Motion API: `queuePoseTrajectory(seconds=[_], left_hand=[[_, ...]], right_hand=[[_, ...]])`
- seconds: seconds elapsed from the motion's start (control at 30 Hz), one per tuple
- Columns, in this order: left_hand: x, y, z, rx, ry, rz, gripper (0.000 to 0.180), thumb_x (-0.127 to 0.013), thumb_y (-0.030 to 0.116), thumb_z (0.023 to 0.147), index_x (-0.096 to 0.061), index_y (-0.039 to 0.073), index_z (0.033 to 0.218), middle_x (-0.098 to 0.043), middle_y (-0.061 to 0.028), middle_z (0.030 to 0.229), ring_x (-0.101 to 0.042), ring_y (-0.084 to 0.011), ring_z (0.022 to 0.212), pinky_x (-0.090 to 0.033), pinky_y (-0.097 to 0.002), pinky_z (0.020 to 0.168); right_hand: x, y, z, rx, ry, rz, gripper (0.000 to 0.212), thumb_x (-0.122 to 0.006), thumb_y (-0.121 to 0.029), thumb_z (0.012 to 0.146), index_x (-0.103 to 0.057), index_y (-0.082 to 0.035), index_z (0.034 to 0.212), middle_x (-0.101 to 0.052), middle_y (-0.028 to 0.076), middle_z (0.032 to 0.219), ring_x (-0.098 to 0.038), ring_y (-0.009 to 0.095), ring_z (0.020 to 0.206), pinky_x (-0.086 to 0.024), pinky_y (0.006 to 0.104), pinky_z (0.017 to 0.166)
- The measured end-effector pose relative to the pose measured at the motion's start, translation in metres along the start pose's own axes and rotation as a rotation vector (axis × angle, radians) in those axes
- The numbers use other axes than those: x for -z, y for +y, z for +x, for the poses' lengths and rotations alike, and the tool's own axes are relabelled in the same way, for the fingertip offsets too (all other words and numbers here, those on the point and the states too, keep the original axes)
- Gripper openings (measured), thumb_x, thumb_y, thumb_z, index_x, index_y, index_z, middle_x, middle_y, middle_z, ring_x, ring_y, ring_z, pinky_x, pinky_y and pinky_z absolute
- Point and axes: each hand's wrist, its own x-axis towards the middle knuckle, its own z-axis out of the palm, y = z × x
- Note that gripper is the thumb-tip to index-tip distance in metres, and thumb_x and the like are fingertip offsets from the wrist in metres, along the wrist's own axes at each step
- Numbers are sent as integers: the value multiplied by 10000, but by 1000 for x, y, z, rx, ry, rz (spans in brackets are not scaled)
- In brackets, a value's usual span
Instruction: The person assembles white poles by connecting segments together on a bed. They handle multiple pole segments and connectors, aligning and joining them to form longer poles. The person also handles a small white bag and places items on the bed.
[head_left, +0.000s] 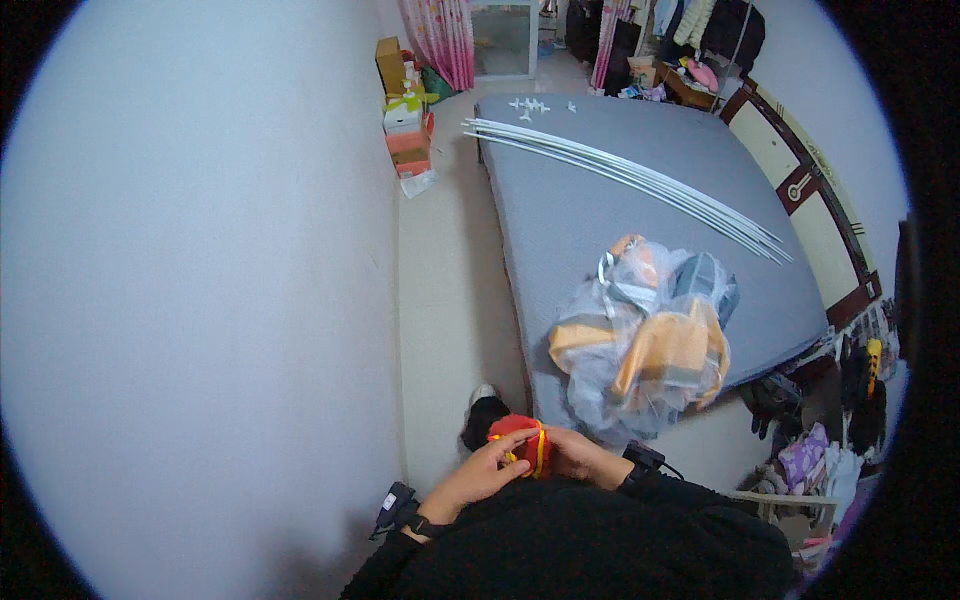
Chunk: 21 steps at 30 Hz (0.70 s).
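Close to my body, both hands are closed on a small red bundle with a yellow band [512, 428]; its exact kind is not clear. My left hand [488, 468] grips it from the left, fingers and thumb lying over the yellow band. At its right side is my right hand [580, 458], with the fingers partly hidden behind the bundle. Just beyond my right hand, a heap of sheer whitish netting [645, 330] with orange-yellow and grey fabric lies crumpled at the near end of the bed, hanging over its edge.
Several long white rods [640, 180] lie across the grey bed [560, 220], with small white connectors [530, 106] near its far edge. A wall [250, 250] rises on my left. Boxes [407, 145] stand along it. Clothes [805, 460] pile at the right.
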Motion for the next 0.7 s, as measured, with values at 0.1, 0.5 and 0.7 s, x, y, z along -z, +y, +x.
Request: queuePoseTrajectory(seconds=[0.1,0.5,0.7], left_hand=[[60,4,44,11,-92,-14,524,-551,177,927,-362,115,1413,-423,-58,1392,-442,-185,1196,-364,-338,1010],[263,86,238,164,-213,55,440,-511,190,956,-416,105,1377,-515,-56,1310,-506,-159,1115,-398,-311,978],[394,76,336,95,-59,-42,381,-494,155,963,-443,34,1320,-549,-99,1247,-502,-165,1144,-403,-308,969]], right_hand=[[4,-58,55,70,-30,56,374,-450,-130,894,-491,-42,1256,-594,112,1134,-597,227,1031,-483,401,903],[24,-340,216,346,-12,217,258,-587,-64,868,-518,-35,1115,-629,69,977,-626,183,870,-520,335,797],[55,-456,301,506,245,56,255,-565,-54,878,-529,-25,1129,-629,66,992,-616,170,872,-507,326,803]])
